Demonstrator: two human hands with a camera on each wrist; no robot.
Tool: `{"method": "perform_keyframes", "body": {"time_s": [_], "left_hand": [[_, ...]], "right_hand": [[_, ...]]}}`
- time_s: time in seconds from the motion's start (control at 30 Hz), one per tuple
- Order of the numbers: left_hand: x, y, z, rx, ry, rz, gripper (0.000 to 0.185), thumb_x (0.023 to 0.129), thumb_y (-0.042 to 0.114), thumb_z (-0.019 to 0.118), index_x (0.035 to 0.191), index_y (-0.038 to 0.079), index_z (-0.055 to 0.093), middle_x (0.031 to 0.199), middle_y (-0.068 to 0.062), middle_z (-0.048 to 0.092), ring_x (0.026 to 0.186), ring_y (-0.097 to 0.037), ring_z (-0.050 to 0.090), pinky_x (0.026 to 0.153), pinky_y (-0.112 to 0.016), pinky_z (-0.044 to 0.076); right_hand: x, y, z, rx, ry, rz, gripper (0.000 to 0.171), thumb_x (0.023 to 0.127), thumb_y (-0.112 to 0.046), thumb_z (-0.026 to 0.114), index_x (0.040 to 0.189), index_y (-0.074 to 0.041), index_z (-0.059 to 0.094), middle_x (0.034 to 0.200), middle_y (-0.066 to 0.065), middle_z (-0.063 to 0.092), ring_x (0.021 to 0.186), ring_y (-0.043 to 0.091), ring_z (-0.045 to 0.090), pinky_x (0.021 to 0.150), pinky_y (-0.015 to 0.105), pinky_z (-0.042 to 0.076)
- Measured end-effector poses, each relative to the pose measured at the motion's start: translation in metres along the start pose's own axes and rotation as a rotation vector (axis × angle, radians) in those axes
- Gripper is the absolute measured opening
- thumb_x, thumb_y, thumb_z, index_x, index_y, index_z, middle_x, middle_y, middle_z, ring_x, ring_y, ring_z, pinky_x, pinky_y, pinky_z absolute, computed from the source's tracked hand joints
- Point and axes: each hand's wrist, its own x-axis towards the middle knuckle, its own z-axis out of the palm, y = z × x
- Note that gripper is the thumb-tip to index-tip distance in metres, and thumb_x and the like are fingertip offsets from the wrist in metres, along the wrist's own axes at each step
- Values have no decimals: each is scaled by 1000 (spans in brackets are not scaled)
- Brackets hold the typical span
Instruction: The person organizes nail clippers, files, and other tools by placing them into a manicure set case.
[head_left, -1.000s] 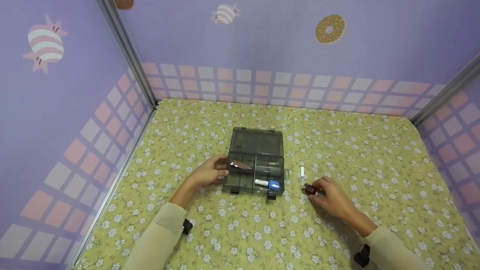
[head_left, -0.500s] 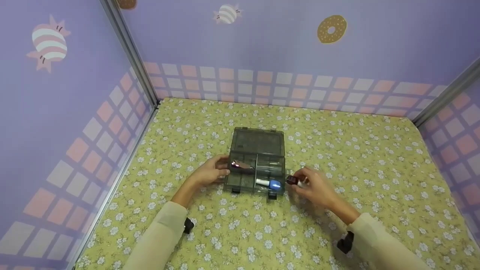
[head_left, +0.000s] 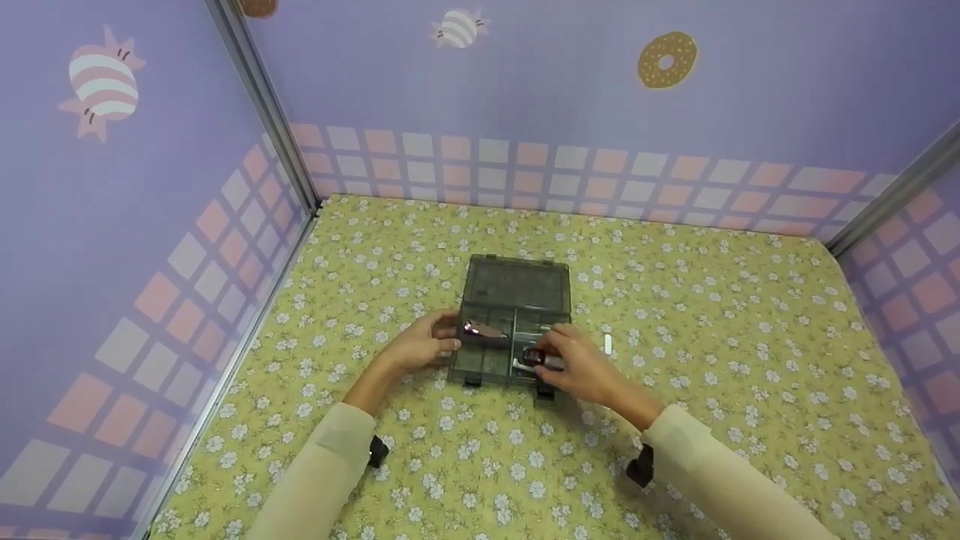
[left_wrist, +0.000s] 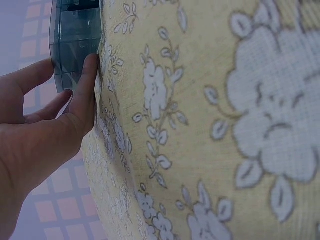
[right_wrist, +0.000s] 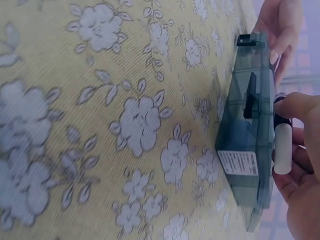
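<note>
A smoky see-through storage box (head_left: pixel 484 364) with dividers lies on the table, its lid (head_left: pixel 517 283) folded back. My left hand (head_left: pixel 420 343) holds the box at its left side, fingers and thumb against the walls. Over the front right compartment, my right hand (head_left: pixel 581 367) pinches a dark red nail polish bottle (head_left: pixel 533 355), whose white cap (right_wrist: pixel 283 150) shows in the right wrist view. Beneath it, a blue nail polish bottle (right_wrist: pixel 242 134) shows through the box wall; from above it is mostly covered. A shiny rose-coloured item (head_left: pixel 484 330) with a tapered end lies in the back left compartment.
A small white oblong piece (head_left: pixel 607 344) lies on the flowered tablecloth (head_left: pixel 712 315), right of the box. Black latches (head_left: pixel 472 382) stick out at the box's front. Purple patterned walls (head_left: pixel 525 97) enclose the table at the back and sides.
My right hand has moved left from the tablecloth to over the box, carrying the dark red nail polish bottle. The left hand stays at the box's left side.
</note>
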Motion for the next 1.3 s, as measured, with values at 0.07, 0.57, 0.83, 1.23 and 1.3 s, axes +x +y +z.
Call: {"method": "perform_keyframes", "body": {"time_s": [0.07,0.57,0.83,1.23,1.3], "left_hand": [[0,0,0,4,3,-1,68,106,0,60,166,2,29,160,-25,44,144,-39,49,107,-54,51],[-1,0,1,-32,-10,7,64,107,-2,58,165,1,31,161,-24,43,145,-40,47,108,-58,49],[-1,0,1,-25,-4,-2,65,107,-1,58,165,3,31,160,-24,44,144,-40,48,106,-57,51],[-1,0,0,-22,-21,15,66,106,-2,58,165,1,30,159,-24,45,142,-39,50,106,-55,51],[0,1,0,-16,-29,18,66,106,-2,58,165,1,29,160,-25,44,143,-40,49,107,-55,50]], "right_hand": [[2,0,2,-8,-16,-2,21,97,-22,81,111,-10,72,104,3,61,93,20,61,80,42,56],[-14,40,-35,85,97,155,27,97,-13,80,119,1,72,113,11,67,104,31,67,91,51,56],[-42,89,-37,138,141,333,24,99,-13,78,115,4,72,107,15,66,97,31,65,85,51,56],[-42,94,-25,109,92,399,19,97,-16,80,106,-1,73,99,10,66,84,22,63,75,42,54],[-39,92,-25,129,61,388,13,98,-11,78,105,-1,73,96,9,68,81,21,65,73,40,55]]}}
